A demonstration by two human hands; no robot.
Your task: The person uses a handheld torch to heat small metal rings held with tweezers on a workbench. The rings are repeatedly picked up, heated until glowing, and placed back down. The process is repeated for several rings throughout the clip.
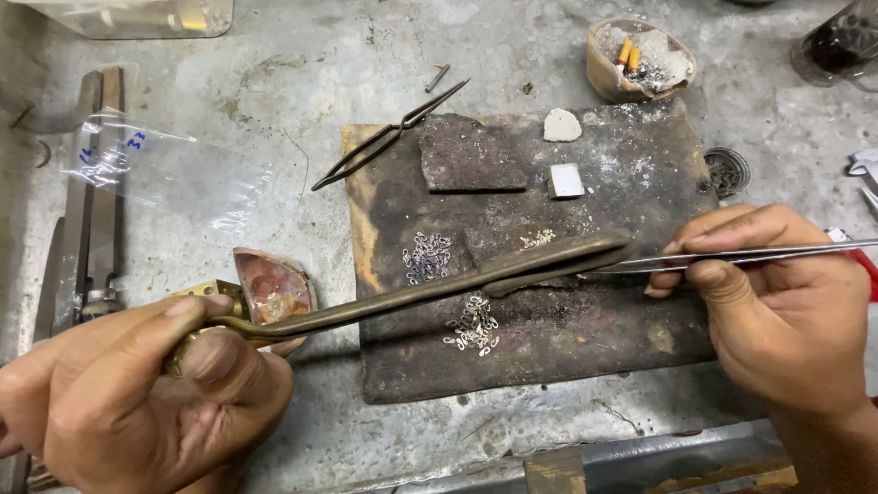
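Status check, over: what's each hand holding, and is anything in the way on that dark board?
Left hand grips brass torch. Right hand pinches steel tweezers beside torch tip. Small metal links under the pipe, nothing blocking them.

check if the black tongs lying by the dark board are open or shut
Open: the black tongs lie untouched with arms spread apart at the near end, joined only at the far tip.

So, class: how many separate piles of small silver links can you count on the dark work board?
2. One pile of silver links lies above the brass torch pipe, left of centre; the other pile lies just below it. Links under the pipe may be hidden.
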